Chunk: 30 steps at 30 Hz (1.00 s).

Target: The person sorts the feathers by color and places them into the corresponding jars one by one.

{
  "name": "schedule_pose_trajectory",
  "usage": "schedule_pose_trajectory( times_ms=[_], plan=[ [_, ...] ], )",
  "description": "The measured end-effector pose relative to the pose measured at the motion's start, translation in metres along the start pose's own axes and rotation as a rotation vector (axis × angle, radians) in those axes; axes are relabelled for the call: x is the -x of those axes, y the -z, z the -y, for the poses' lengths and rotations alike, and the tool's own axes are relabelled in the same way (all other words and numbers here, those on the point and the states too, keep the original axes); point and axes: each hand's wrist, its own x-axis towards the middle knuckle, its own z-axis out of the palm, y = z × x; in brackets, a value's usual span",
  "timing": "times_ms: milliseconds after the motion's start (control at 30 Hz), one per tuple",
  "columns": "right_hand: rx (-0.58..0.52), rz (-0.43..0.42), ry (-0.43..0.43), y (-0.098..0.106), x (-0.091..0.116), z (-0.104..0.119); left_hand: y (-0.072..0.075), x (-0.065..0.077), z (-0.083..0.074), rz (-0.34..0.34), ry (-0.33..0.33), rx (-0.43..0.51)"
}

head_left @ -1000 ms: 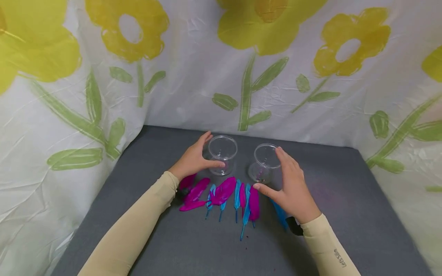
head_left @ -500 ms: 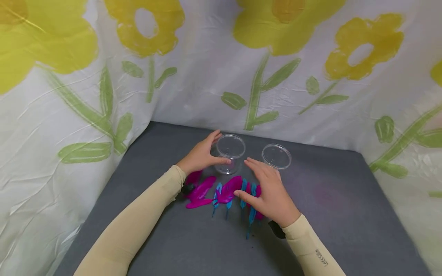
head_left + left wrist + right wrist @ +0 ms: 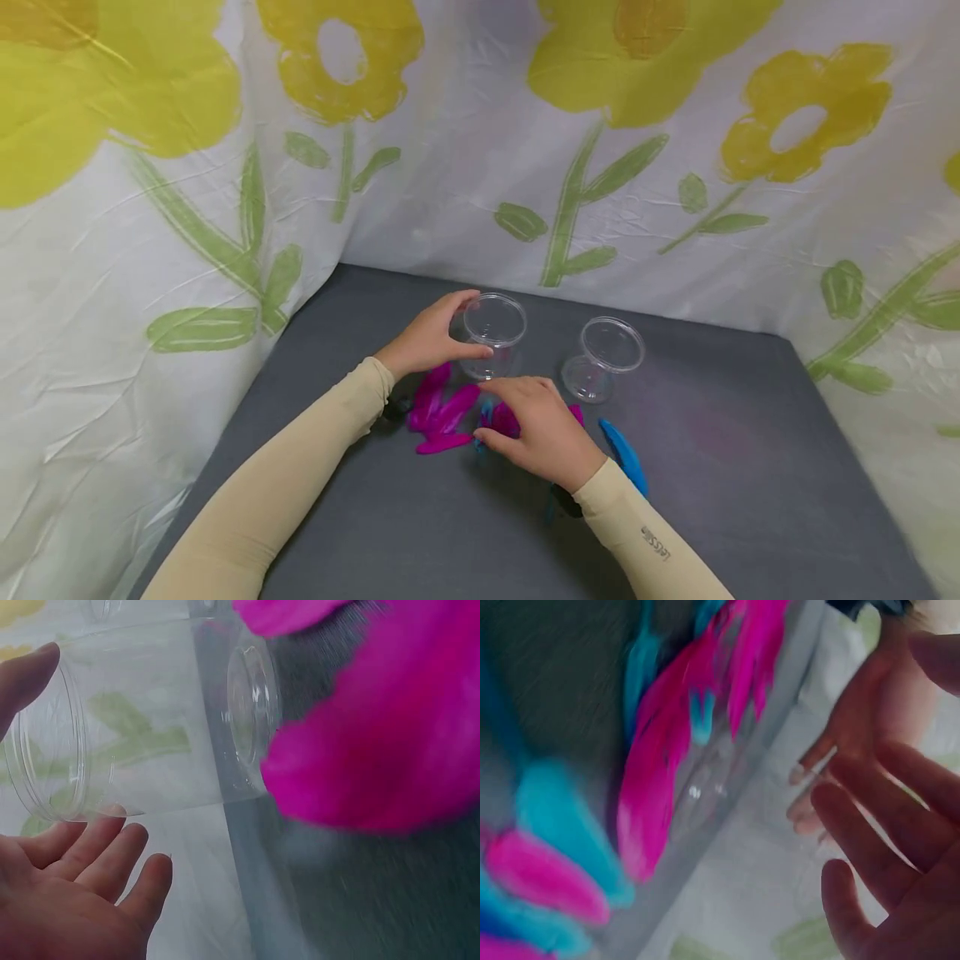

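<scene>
A clear plastic jar (image 3: 495, 321) stands upright at the back of the dark table. My left hand (image 3: 427, 337) holds it from the left, thumb across its front and fingers round behind; in the left wrist view the thumb lies at the jar's rim. Over the row of feathers, my right hand (image 3: 543, 437) hovers with thumb and fingers apart, and nothing shows between them. Magenta feathers (image 3: 446, 417) lie to its left, in front of the held jar. In the right wrist view, turquoise feathers (image 3: 566, 817) lie among magenta ones; the hand covers several of these in the head view.
Another clear jar (image 3: 611, 346) stands at the right. A blue feather (image 3: 624, 457) lies by the right forearm. Behind the dark table (image 3: 735, 467) hangs a white curtain (image 3: 465, 208) printed with yellow flowers.
My right hand has moved left from beside the right jar to over the feathers, uncovering that jar and the blue feather. The left hand stays at its jar. The head view has shifted slightly.
</scene>
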Motion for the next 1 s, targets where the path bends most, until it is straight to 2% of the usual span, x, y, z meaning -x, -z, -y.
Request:
schedule_pose_trajectory(
  times_ms=[167,267,433,533,700,1000],
  plan=[
    [0.069,0.087,0.106,-0.021,-0.027,0.018,0.01,0.009,0.014,-0.024,0.002,-0.017],
    [0.143,0.11,0.162,-0.034,-0.041,0.029,0.011,0.014,0.02,-0.028,0.004,-0.006],
    [0.265,0.087,0.217,-0.051,-0.057,0.041,0.012,0.019,0.023,-0.008,0.012,0.084],
    [0.321,0.076,0.236,-0.055,-0.059,0.043,0.008,0.019,0.02,0.007,-0.013,0.15],
    [0.381,0.087,0.227,-0.058,-0.055,0.043,-0.001,0.017,0.015,0.005,-0.058,0.194],
    [0.387,0.071,0.135,-0.057,-0.044,0.041,-0.011,0.016,0.013,0.013,-0.091,0.269]
  ],
)
